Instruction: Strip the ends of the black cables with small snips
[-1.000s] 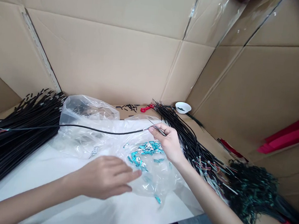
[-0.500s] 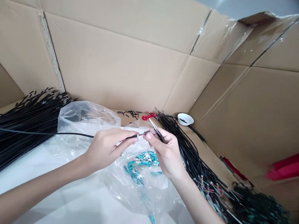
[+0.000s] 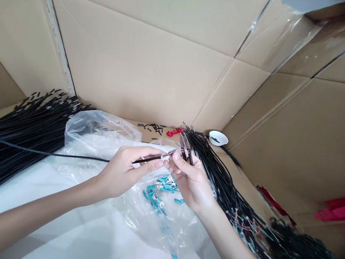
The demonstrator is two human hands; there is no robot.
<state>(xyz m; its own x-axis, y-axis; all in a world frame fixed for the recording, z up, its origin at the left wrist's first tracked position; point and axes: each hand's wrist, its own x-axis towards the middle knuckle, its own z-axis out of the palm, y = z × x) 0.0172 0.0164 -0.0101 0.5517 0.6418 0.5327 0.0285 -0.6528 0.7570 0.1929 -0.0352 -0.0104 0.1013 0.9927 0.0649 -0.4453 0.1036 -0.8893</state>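
Observation:
My left hand is closed on a black cable near its stripped end. The cable runs off to the left. Thin wires stick out of that end towards my right hand, whose thumb and fingertips pinch at them. A pair of small snips with dark handles is held in the same hand, blades pointing up and apart. Below both hands lies a clear plastic bag with teal and silver foil scraps on it.
A thick bundle of black cables fills the left side. More cables with bared coloured ends lie right, near a dark green tangle. At the back are black tube pieces, a red tool and a white bowl. Cardboard walls surround the table.
The snips have swung more upright in my right hand and their blades stand apart. My fingertips now pinch the wires at the cable end. The view has tilted slightly.

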